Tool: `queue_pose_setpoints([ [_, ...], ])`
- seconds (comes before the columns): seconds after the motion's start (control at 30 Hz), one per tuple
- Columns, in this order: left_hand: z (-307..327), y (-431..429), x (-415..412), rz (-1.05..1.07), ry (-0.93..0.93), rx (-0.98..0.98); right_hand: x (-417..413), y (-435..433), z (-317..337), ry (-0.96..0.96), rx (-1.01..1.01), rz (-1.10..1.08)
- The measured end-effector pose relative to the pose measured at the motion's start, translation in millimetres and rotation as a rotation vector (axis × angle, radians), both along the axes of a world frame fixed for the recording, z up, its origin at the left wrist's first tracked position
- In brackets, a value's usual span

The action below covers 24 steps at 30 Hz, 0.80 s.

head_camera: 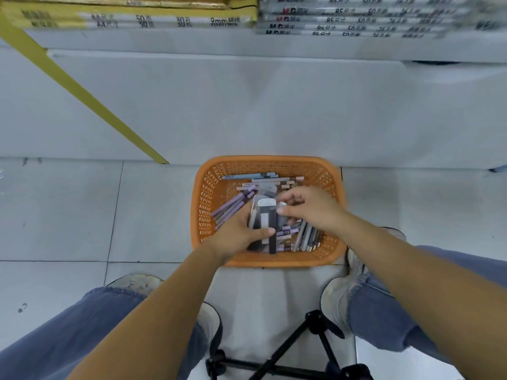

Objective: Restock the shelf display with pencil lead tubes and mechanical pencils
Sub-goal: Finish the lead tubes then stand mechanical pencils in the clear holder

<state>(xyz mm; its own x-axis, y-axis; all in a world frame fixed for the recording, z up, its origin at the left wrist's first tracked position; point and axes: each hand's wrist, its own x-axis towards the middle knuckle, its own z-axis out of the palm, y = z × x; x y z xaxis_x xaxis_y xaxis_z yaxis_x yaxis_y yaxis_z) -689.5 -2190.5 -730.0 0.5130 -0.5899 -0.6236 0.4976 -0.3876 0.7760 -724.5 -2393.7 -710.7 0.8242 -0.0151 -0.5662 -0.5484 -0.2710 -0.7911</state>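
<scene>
Head cam, looking straight down: I've got a small stack of carded packs (pixel 264 223) in my hands, right over the orange basket (pixel 333 187) on the floor between my feet. They look like the lead tube packs, but it's too blurry to swear to it. My left hand (pixel 241 237) is curled around the stack from below with the thumb across the front, and my right hand (pixel 310 208) is pinching the top edge of the pile with its fingers closed on it. So both hands are busy gripping, nothing loose.

I'd say I'm at the gather-stock step, squaring up a bundle before it goes to the shelf (pixel 247 42). Next move probably calls for lifting the stack clear without snagging the basket's mesh wall, then finding the right spot up there.

Counts: one basket, roughly three or four packs in my grip (they overlap, can't tell exactly). The purple mechanical pencils (pixel 233 208) on the left side of the basket look like five or six, plus more pens along the back and bottom right. Too jumbled for a real total.
</scene>
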Motion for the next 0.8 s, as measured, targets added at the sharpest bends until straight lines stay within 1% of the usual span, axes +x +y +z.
queue_pose_setpoints([
  [0.07, -8.6, 3.0, -0.5, 0.03, 0.014, 0.025, -1.9, -11.7, -5.1, 0.049, -0.006, 0.037],
  [0.1, -13.3, 5.9, -0.8, 0.061, 0.032, 0.036, -1.3, -22.1, -7.9, 0.069, -0.078, 0.079],
  [0.13, -18.2, 9.7, -1.4, 0.09, 0.047, 0.051, -0.7, -34.7, -10.2, 0.085, -0.19, 0.159],
  [0.2, -27.5, 17.7, -3.2, 0.124, 0.056, 0.092, 0.5, -56.8, -15.6, 0.115, -0.386, 0.407],
  [0.27, -35.3, 24.4, -4.7, 0.13, 0.05, 0.129, 1.1, -67.3, -22.4, 0.139, -0.472, 0.637],
  [0.33, -42.9, 28.3, -4.1, 0.146, 0.05, 0.166, 3.1, -68.0, -30.9, 0.156, -0.544, 0.811],
  [0.47, -54.3, 32.0, -0.3, 0.174, 0.038, 0.191, 11.3, -63.7, -50.6, 0.137, -0.666, 1.044],
  [0.53, -57.6, 33.6, 1.0, 0.187, 0.048, 0.186, 11.2, -61.7, -57.8, 0.091, -0.694, 1.11],
  [0.63, -61.9, 35.0, 2.9, 0.2, 0.064, 0.197, 8.4, -62.3, -64.2, -0.001, -0.672, 1.087],
  [0.7, -63.8, 35.8, 4.8, 0.207, 0.063, 0.196, 7.9, -63.8, -66.1, 0.008, -0.649, 1.102],
  [0.8, -66.7, 35.8, 6.5, 0.219, 0.08, 0.187, 7.9, -65.2, -67.0, 0.058, -0.656, 1.187],
])
